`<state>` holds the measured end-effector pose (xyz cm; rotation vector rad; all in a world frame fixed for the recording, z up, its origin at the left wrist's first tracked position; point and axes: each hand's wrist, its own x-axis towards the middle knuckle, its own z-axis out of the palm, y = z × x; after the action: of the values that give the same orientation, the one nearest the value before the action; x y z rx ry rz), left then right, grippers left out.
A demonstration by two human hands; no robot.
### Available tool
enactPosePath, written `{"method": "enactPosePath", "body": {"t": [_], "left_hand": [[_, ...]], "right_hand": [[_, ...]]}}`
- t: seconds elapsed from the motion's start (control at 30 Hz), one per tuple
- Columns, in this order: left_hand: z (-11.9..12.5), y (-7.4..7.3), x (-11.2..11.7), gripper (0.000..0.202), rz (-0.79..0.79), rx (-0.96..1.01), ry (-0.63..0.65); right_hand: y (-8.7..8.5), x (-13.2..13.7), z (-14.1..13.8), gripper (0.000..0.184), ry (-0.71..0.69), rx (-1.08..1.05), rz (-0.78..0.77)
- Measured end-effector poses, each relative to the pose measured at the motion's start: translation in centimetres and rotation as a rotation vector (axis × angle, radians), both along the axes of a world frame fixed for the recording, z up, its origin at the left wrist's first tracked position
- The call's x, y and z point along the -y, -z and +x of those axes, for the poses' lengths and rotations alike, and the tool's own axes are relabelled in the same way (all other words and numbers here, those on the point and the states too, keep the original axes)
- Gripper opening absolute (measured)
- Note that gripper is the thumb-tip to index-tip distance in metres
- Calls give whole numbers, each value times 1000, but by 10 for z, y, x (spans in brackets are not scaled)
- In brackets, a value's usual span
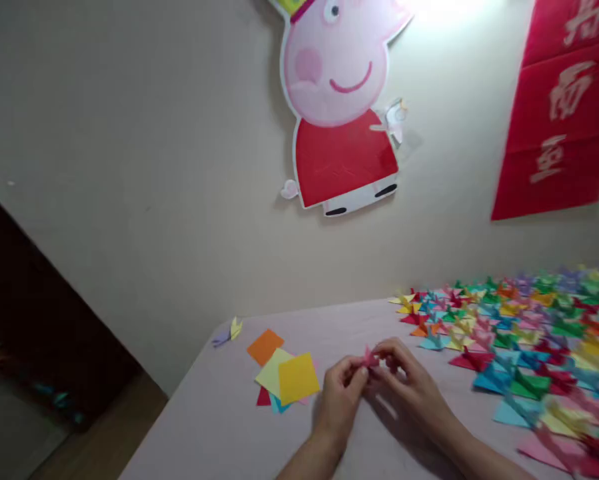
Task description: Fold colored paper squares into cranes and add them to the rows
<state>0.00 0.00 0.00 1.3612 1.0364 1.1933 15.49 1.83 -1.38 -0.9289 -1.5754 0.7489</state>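
Observation:
A small pink folded paper crane [369, 358] is pinched between my two hands above the table. My left hand [343, 393] grips its left side with thumb and forefinger. From the right, my right hand [409, 380] holds the other side, fingers bent around it; part of the crane is hidden behind the fingers. Left of my left hand lies a loose pile of square paper sheets, with a yellow sheet [299, 379] on top, a pale yellow sheet [268, 375] beneath it and an orange sheet [265, 347] behind.
Rows of colourful folded paper cranes [529, 383] cover the table's right side. Two small folded pieces, one yellow [235, 328] and one purple [221, 339], sit at the far left corner of the table [204, 427]. Behind stands a wall with a pig cutout [346, 160] and a red banner [559, 127].

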Motion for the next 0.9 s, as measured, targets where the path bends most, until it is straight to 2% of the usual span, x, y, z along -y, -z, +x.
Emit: {"method": "enactPosePath", "body": {"t": [0.13,0.4,0.67,0.9], "left_hand": [[-1,-2,-2,29,2,-8,-21],[-1,3,-4,34,1,25,-14],[-1,4,-5,40,-12,53,-34],[-1,7,-7,30,-17,127,-66]], "right_hand": [[0,2,1,17,59,3,38],[-2,4,3,13,108,107,198],[-6,7,1,12,48,153,166],[-10,6,2,17,10,161,99]]}}
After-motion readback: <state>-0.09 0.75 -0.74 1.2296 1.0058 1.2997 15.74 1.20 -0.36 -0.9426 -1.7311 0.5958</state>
